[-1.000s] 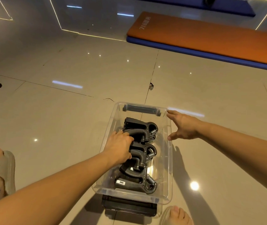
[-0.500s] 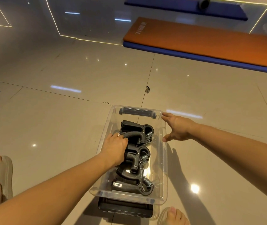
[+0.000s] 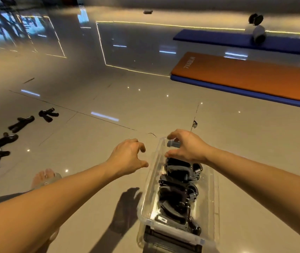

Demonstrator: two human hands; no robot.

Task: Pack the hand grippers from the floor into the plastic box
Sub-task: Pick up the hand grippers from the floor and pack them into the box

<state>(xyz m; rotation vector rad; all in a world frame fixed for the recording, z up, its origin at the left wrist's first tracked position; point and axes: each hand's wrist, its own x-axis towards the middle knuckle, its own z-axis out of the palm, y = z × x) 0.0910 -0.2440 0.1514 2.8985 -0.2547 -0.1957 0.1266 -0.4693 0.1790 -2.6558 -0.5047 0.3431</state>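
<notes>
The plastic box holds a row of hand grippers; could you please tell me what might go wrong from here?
The right hand curls over the far latch of the plastic box; reaching left could drag or tip it on the glossy floor.
The packed hand grippers fill most of its length, so the loose hand grippers on the floor may have to stack and snag.
The left hand is empty and far from them; a stretch may unbalance the person.
</notes>
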